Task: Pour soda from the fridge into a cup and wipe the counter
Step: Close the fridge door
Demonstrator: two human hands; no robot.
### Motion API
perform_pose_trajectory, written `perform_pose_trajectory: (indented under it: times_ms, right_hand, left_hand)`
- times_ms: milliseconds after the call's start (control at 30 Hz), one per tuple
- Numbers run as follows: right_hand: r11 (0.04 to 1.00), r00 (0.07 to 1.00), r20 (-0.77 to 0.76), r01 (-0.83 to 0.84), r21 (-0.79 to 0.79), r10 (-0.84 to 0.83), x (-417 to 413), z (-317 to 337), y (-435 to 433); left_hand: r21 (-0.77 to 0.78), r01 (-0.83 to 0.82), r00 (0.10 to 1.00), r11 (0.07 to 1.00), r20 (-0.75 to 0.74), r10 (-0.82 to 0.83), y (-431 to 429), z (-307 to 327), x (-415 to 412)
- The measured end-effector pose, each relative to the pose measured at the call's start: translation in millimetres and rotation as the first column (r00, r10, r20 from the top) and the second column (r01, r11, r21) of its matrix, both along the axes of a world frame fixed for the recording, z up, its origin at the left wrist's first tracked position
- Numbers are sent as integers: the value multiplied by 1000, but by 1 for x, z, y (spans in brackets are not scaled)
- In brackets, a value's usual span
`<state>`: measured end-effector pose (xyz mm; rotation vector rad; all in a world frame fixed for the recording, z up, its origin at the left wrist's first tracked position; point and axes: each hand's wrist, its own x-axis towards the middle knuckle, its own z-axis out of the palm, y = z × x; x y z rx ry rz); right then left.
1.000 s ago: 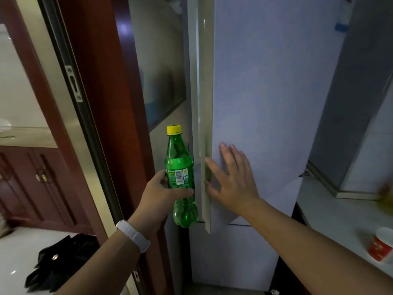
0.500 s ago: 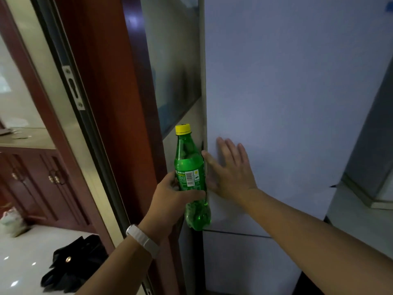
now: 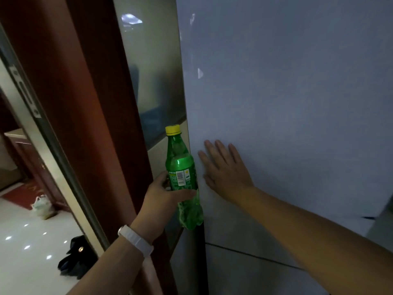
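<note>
Both busy: left hand (image 3: 163,196) grips the bottle (image 3: 180,167) upright, right hand (image 3: 225,173) just beside it, flat-fingered on the fridge door (image 3: 287,103).

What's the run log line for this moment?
left hand grips soda bottle | right hand flat on fridge door | cap on

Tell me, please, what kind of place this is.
Most likely a home, probably at the edge of a kitchen. The right hand presses flat on a pale fridge door, the left hand holds a green soda bottle, and a wooden door frame opens onto a shiny tiled floor.
</note>
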<state>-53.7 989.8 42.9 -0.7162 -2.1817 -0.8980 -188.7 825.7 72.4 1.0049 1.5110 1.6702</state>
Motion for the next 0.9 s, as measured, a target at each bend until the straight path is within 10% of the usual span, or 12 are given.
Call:
perform_pose_trajectory:
  times_ms: [900]
  right_hand:
    - [995,986,163,55,-88,-40,-7,-2,99]
  left_hand:
    - [-30,-115,992,993,44,116,64,-20,7]
